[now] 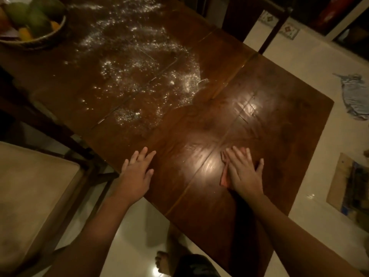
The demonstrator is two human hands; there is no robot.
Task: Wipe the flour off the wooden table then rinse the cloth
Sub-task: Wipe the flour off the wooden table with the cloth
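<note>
A dark wooden table [269, 108] fills the middle of the view. White flour [139, 76] is scattered over its far left half, while the near right part shines wet and bare. My right hand [244, 170] lies flat with straight fingers on a small reddish cloth [225, 172], pressing it to the table near the front edge; only the cloth's left side shows beside the hand. My left hand [137, 172] rests flat and spread on the table's near left edge, holding nothing.
A woven bowl of mangoes [34, 23] sits on the table's far left corner. A cushioned chair [30, 196] stands at the left, another chair [275, 27] at the far side. A blue cloth [355, 96] and a mat [347, 186] lie on the tiled floor at right.
</note>
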